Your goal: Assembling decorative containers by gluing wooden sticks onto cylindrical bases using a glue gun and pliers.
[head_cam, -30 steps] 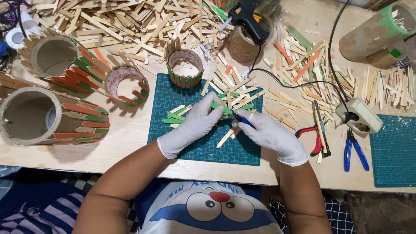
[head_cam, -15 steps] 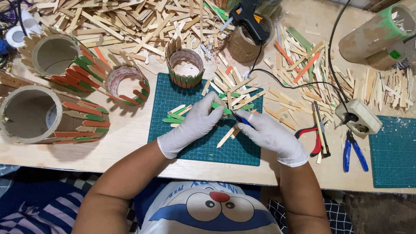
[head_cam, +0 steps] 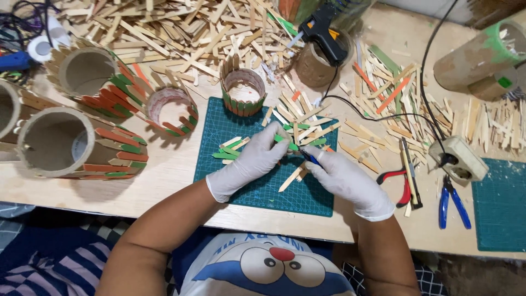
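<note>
I see my left hand in a white glove (head_cam: 253,163) resting on the dark green cutting mat (head_cam: 257,192); its fingers are bent and pinch a small green-tipped wooden stick (head_cam: 289,144) at the mat's top edge; my right hand in a white glove (head_cam: 346,178) sits just beside it, curled around a thin blue tool (head_cam: 311,159) whose tip touches that stick; a plain wooden stick (head_cam: 291,177) lies on the mat between both hands; a few green sticks (head_cam: 227,152) lie left of my left hand; a small cardboard ring with stick sides (head_cam: 243,90) stands at the mat's far edge; red-handled pliers (head_cam: 399,183) lie to the right on the wooden table (head_cam: 170,170).
</note>
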